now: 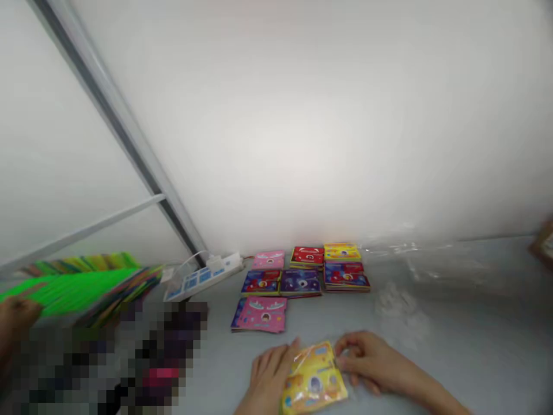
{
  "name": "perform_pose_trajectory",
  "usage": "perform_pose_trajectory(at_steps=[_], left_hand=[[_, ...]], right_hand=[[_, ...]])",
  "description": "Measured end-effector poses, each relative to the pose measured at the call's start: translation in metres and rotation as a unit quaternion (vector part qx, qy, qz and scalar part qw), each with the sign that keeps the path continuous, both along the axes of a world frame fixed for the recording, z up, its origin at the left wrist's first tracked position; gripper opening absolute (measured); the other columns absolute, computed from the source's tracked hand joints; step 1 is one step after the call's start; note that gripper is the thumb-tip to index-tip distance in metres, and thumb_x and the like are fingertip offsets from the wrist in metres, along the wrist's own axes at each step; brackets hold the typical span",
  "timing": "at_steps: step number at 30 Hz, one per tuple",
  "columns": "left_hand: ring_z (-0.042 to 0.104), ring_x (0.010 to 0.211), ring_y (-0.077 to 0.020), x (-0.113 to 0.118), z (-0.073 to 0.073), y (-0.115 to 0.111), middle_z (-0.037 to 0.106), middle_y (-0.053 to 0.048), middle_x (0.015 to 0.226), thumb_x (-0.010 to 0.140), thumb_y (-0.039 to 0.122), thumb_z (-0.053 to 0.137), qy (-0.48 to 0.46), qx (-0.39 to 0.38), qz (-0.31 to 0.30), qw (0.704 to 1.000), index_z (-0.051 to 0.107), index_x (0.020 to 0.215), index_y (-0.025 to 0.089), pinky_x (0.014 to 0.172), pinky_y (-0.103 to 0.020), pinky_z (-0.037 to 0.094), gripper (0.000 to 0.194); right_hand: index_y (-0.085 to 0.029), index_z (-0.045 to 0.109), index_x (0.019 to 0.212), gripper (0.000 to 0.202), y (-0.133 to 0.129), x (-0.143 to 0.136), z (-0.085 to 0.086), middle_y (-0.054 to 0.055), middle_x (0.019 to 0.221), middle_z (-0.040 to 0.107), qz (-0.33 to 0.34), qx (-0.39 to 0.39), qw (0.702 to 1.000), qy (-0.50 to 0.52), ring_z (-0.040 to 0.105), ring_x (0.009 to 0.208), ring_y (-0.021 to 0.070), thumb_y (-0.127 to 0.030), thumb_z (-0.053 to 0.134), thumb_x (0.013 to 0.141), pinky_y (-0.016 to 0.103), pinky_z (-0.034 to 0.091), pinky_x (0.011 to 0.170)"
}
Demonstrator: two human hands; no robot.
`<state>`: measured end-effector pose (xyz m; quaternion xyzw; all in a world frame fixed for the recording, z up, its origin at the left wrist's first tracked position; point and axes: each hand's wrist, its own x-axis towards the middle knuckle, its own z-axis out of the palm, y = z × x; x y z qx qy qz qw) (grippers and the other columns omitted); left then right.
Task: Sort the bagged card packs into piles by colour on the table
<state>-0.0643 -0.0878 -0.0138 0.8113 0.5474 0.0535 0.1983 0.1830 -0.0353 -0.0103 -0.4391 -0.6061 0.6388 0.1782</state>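
A yellow printed card pack (317,377) lies in a clear plastic bag near the front of the table. My left hand (270,374) rests along the pack's left edge, its fingers stretched out and touching it; its thumb is hard to make out. At the pack's right edge, my right hand (374,360) has its fingers curled in a pinch on the clear bag (351,387). Behind my hands are pink card packs (263,311), dark blue packs (301,282), red packs (307,255) and another yellow pack (342,252), set out in rows.
A white power strip (205,279) with plugs lies at the back left. Clear plastic bags (449,268) and small whitish pieces (395,302) are on the right. Another person's hand (19,317) is at far left beside a bright green stack (82,288). A white wall rises behind.
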Motion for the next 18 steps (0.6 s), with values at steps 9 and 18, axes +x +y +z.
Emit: perform_pose_trajectory(at_steps=[9,18], left_hand=[[0.041,0.116,-0.0296,-0.009,-0.008,-0.002,0.047,-0.007,0.13,0.066,0.053,0.064,0.019,0.019,0.015,1.0,0.021,0.138,0.029,0.097,-0.043,0.032,0.087],[0.047,0.112,-0.0283,-0.044,-0.019,-0.02,0.054,-0.004,0.124,0.068,0.061,0.061,0.022,0.086,0.077,0.993,0.033,0.133,0.033,0.094,-0.038,0.035,0.076]], right_hand=[[-0.012,0.064,0.07,0.04,0.003,-0.003,0.002,-0.006,0.046,0.05,0.037,0.004,0.998,0.054,0.035,0.03,0.0018,-0.051,0.054,0.072,0.015,0.025,0.031],[-0.018,0.047,0.057,0.032,0.041,-0.049,-0.004,-0.007,0.042,0.047,-0.08,0.015,0.997,-0.012,0.04,0.027,0.0056,-0.045,0.048,0.073,0.018,0.029,0.028]])
